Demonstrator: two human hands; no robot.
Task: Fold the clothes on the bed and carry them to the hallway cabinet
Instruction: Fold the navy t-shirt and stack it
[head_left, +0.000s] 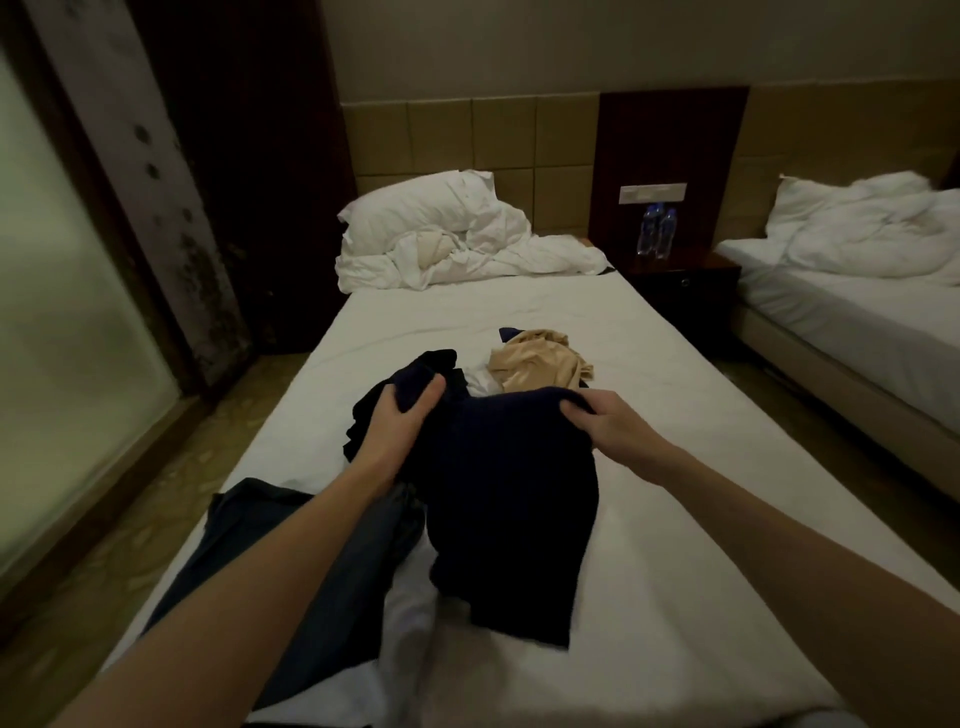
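The bed (649, 415) is covered by a white sheet and runs away from the camera toward a padded headboard. At its far end lie 1 white pillow (415, 208) and a crumpled white duvet (493, 254), the pillow resting partly on the duvet. Near the middle of the mattress sits a beige garment (540, 366), bunched up. Just in front of it a dark navy garment (514, 499) lies partly on the sheet. At the near left, a dark grey garment (244, 551) is spread flat to the left edge, beside a white garment (410, 618).
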